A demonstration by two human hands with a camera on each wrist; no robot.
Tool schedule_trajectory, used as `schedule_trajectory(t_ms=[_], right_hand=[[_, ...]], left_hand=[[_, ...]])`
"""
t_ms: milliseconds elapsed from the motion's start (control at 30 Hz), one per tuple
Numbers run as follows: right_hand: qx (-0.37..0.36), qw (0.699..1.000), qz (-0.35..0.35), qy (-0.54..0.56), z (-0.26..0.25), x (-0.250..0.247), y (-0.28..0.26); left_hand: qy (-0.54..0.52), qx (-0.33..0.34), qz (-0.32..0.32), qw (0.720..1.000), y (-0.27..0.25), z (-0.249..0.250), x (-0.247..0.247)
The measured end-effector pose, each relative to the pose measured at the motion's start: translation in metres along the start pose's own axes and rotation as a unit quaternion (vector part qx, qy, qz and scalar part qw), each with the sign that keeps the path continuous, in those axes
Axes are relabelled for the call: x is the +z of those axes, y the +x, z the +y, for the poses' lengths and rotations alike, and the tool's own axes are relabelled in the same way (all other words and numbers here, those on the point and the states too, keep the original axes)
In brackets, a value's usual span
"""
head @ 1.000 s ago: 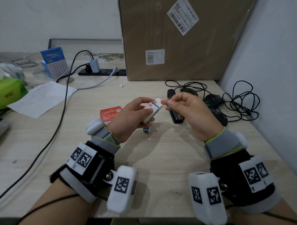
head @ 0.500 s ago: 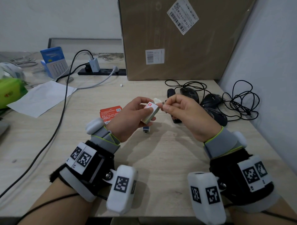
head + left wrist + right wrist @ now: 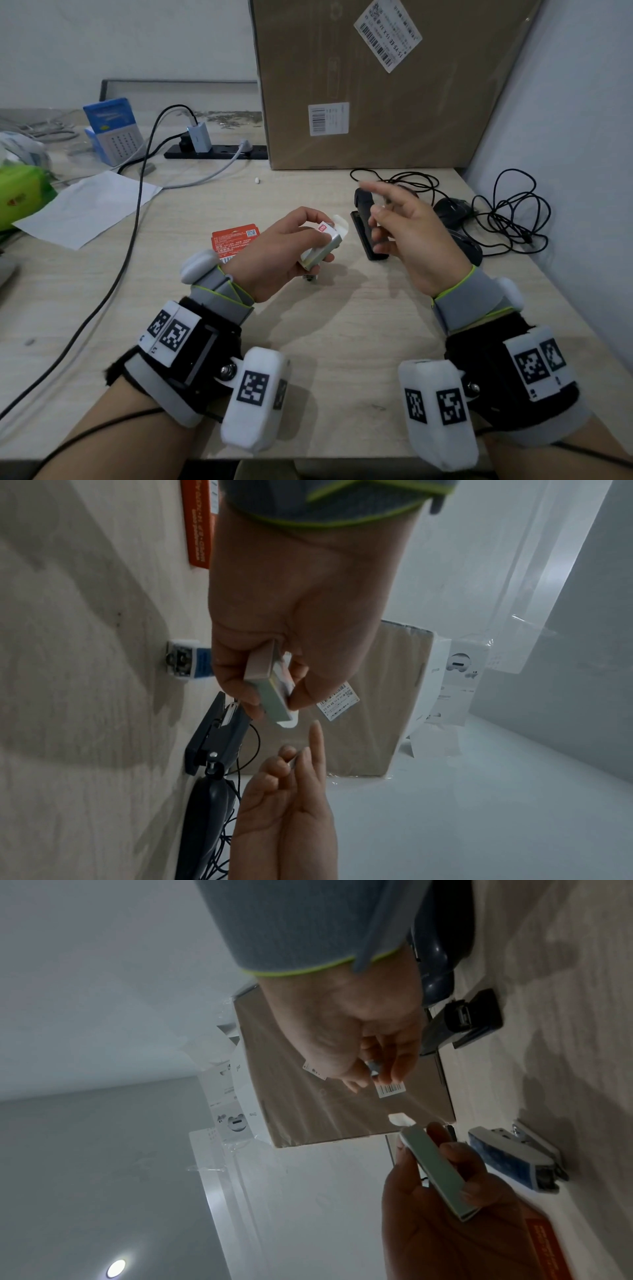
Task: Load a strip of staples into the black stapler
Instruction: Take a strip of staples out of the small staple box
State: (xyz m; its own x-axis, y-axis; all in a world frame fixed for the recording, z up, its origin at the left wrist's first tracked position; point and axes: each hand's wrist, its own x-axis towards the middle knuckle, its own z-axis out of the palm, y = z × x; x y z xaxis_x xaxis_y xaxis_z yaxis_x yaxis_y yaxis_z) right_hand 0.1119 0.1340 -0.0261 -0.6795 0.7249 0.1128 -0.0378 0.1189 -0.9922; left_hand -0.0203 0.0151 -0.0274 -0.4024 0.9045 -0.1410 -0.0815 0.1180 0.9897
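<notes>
The left hand grips a small staple box above the table, its end flap open toward the right hand. That hand pinches a short strip of staples (blurred, barely visible) between thumb and fingertips. The black stapler lies open just beyond it.

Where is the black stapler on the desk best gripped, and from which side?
Pinch the base of the black stapler across its long sides, from above at the near end: it lies flat, lid swung back at the far end, channel up.
</notes>
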Motion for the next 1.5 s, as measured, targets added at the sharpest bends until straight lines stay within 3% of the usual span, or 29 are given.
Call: schedule_trajectory(t_ms=[200,700,1167,1500], right_hand=[[0.04,0.997,-0.038,-0.052,0.0015,0.0037,-0.0002],[0.103,0.992,-0.066,-0.024,0.0022,0.0033,-0.0023],[0.097,0.992,-0.057,-0.05,0.0048,0.0053,-0.0041],[0.046,0.994,-0.051,-0.086,0.0042,0.007,-0.0058]], left_hand=[[-0.012,0.008,-0.016,1.0,-0.003,0.0023,0.0015],[0.016,0.007,-0.041,0.999,-0.0019,0.0008,0.0024],[0.066,0.001,-0.074,0.995,-0.0025,-0.0025,0.0029],[0.087,-0.011,-0.055,0.995,-0.0035,-0.0016,0.0044]])
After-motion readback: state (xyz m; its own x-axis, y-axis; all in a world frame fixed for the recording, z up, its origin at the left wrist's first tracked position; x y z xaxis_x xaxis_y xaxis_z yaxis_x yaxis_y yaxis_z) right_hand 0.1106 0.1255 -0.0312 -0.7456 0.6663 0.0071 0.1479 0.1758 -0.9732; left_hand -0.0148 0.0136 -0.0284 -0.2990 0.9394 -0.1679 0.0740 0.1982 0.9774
